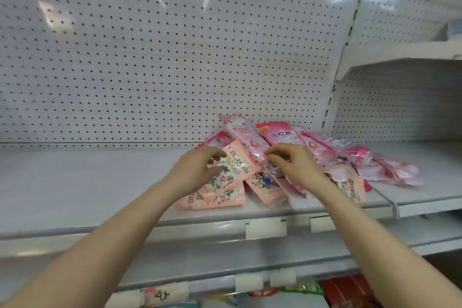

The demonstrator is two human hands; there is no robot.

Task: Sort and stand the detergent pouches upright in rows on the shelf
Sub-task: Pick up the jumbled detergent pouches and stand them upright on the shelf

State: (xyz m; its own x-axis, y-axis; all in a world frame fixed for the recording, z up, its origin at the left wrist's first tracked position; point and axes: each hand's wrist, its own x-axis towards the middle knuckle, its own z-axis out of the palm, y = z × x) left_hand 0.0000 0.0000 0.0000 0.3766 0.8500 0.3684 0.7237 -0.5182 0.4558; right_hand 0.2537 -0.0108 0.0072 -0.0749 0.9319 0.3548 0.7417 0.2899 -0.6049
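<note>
Fingers (216, 155) of my left hand (197, 167) are curled round the upper left edge of a floral pouch (236, 166), holding it tilted above the heap. My right hand (295, 165) has its fingers bent at that pouch's right corner, where it meets a glossy pink pouch (247, 140). I cannot tell whether they pinch either one or only touch.

Progress: no pouch stands upright and no row exists. All the stock lies in one mixed pile (325, 170) toward the right of the shelf (87, 182). The pouches overlap flat or lean on one another, and the rearmost lie close to the back panel (175, 57). I judge the task to be at its very start, with sorting and standing both still to do.

Materials: at least two kinds are present.
- Pale peach-pink pouches printed with flowers, in a soft, duller film.
- Deeper pink pouches in shiny film with white label areas.

Those at the far right look crinkled and partly translucent. All are flat, roughly rectangular and pillow-soft, so I expect them to slump unless packed side by side.

The shelf is smooth white painted metal. Its front rail carries blank white tag holders (266, 227). The back panel is white sheet perforated with regular holes.
</note>
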